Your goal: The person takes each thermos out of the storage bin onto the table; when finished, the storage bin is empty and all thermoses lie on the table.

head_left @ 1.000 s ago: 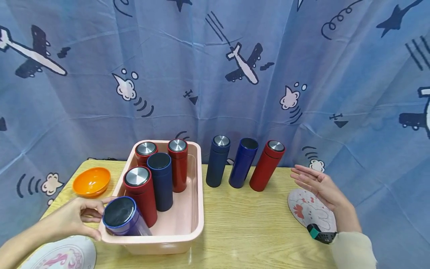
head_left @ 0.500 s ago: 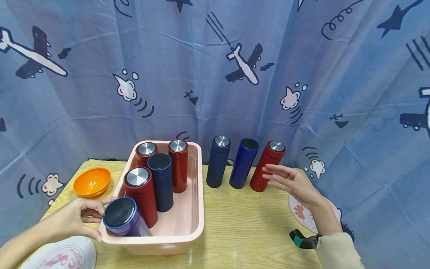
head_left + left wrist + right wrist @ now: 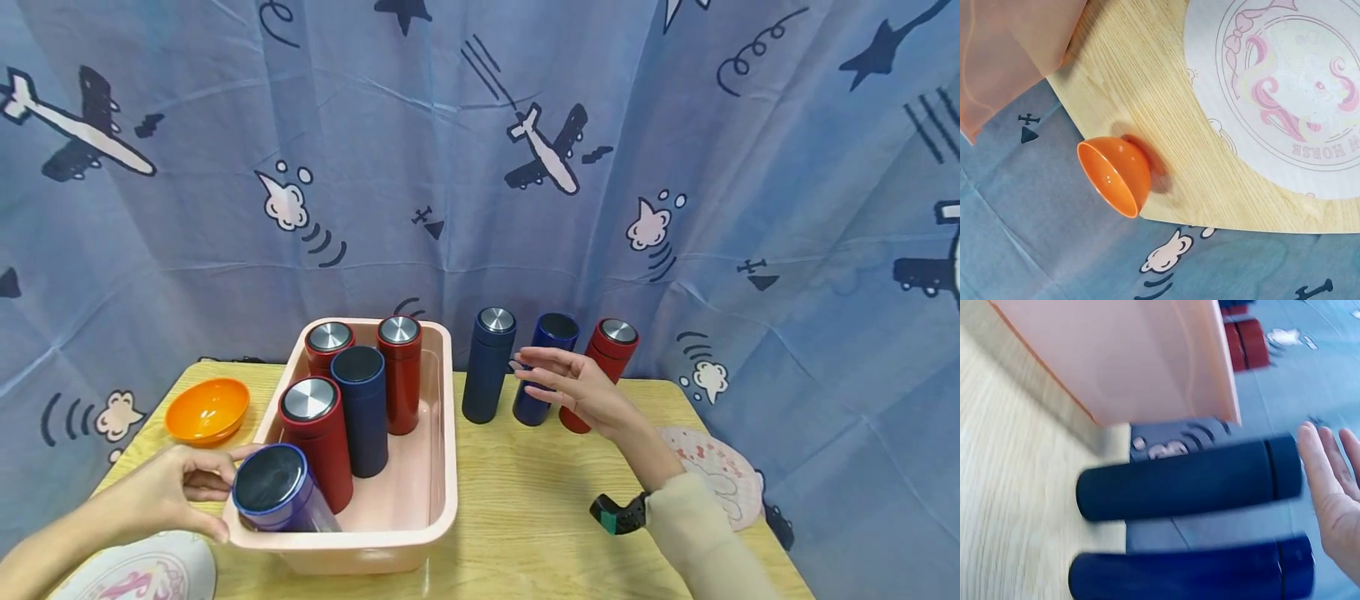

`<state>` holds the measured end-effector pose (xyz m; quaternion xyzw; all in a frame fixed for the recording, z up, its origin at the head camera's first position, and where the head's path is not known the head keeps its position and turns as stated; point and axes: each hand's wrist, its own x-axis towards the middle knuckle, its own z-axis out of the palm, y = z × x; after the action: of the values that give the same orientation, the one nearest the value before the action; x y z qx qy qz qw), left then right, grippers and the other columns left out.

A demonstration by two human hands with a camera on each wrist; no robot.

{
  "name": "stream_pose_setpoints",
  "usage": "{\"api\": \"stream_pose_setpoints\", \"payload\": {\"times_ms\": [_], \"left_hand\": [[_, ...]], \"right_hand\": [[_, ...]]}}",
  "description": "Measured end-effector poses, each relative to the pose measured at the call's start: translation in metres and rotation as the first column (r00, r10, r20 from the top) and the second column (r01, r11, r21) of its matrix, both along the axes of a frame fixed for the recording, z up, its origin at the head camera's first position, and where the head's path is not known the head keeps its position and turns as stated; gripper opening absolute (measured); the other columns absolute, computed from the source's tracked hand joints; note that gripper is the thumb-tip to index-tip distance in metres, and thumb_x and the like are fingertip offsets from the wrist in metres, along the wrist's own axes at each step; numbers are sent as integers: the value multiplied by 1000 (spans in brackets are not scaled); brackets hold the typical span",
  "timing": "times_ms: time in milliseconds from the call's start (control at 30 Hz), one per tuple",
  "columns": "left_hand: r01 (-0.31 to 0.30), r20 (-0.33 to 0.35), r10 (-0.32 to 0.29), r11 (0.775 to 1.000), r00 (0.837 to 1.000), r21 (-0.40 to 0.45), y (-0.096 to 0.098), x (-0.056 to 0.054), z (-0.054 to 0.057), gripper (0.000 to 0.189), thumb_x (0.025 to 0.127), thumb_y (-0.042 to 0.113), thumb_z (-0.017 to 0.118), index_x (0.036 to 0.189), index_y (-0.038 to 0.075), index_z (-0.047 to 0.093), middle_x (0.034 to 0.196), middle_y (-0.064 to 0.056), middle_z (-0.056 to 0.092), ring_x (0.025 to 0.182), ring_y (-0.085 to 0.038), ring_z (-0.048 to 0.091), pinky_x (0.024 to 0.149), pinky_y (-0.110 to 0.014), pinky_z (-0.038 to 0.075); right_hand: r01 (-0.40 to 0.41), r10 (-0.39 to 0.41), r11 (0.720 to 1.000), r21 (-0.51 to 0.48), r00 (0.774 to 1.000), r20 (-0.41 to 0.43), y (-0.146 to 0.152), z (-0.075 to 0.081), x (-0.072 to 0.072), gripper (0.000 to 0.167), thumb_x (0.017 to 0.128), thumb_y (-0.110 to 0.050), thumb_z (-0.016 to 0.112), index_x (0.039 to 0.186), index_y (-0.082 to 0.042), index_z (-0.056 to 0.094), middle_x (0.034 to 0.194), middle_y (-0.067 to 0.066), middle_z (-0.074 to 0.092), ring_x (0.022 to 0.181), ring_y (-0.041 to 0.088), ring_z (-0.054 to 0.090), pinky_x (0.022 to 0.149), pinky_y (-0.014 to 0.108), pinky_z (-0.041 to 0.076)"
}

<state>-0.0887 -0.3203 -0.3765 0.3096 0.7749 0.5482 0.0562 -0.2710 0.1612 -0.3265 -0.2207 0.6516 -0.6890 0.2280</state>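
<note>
At the near left corner of the pink bin [image 3: 375, 540], my left hand [image 3: 161, 492] grips the rim, its fingers bent beside a purple-blue flask [image 3: 288, 492] standing inside. My right hand [image 3: 581, 387] is held in the air with fingers extended, holding nothing. In the head view it overlaps the shiny blue flask [image 3: 557, 329] and part of the red flask [image 3: 611, 354]. Its fingertips are near the dark navy flask [image 3: 486, 375], whose lid end lies close to the fingers in the right wrist view. The left wrist view does not show the left hand.
More flasks stand in the bin: several red ones, such as the near red flask [image 3: 322, 442], and a navy flask [image 3: 363, 417]. An orange bowl [image 3: 207, 410] sits left of the bin. Round mats [image 3: 716, 475] lie at both sides of the wooden table [image 3: 525, 517]; a curtain [image 3: 450, 167] hangs behind.
My right hand has moved left from beyond the red flask, past it, to in front of the shiny blue flask. The left hand and the bin hold still.
</note>
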Motion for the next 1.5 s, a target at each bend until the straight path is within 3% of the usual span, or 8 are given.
{"api": "stream_pose_setpoints", "payload": {"times_ms": [100,300,567,733,867,1033,1300,1500], "left_hand": [[0,0,0,1000,1000,2,0,0,0,32,68,-11,80,91,-8,57,103,12,65,94,-4,65,77,-18,57],[-8,3,8,1000,1000,-1,0,1,1,32,68,-9,80,91,-6,58,103,13,65,93,-5,65,77,-20,57],[3,5,-3,1000,1000,19,-1,1,1,32,68,-10,80,92,-5,58,112,15,63,96,-5,65,78,-19,57],[0,2,0,1000,1000,18,0,0,1,32,68,-10,80,91,-6,58,110,14,64,95,-5,65,79,-19,57],[-6,10,5,1000,1000,19,1,1,1,32,69,-9,80,91,-7,57,106,13,65,94,-6,65,79,-20,57],[-8,15,7,1000,1000,27,1,2,0,32,69,-9,80,91,-7,57,115,17,62,96,-6,65,79,-20,57],[-18,17,17,1000,1000,16,1,2,0,32,69,-8,81,91,-6,58,114,16,63,95,-6,65,78,-19,57],[-27,20,27,1000,999,3,1,2,0,32,69,-7,81,91,-6,58,103,11,66,94,-6,66,78,-19,57]], "right_hand": [[-24,24,1000,11,1000,15,-22,-3,-5,47,97,-6,56,139,5,41,141,20,47,120,25,56,99,38,48],[-97,97,995,25,995,-5,-58,-9,-19,48,95,-7,59,139,3,43,142,22,45,122,26,54,100,36,48],[-164,181,979,119,972,-152,-95,-21,-42,46,94,-7,60,138,0,48,138,22,49,123,25,53,104,38,45],[-177,204,974,142,956,-209,-115,-26,-56,48,93,-7,62,139,-5,48,138,13,52,126,23,51,104,33,45],[-192,213,974,119,956,-202,-131,-28,-62,56,91,-3,64,143,-5,43,141,12,49,129,22,47,104,32,44],[-189,207,976,108,961,-185,-147,-28,-68,64,87,2,67,144,-7,41,143,12,46,132,22,43,105,31,43],[-182,211,970,160,958,-192,-162,-25,-76,70,83,3,71,145,-6,40,140,13,50,129,24,47,105,34,44],[-162,195,971,177,962,-193,-171,-26,-79,68,81,3,74,142,-8,46,134,14,56,120,23,56,100,32,49]]}}
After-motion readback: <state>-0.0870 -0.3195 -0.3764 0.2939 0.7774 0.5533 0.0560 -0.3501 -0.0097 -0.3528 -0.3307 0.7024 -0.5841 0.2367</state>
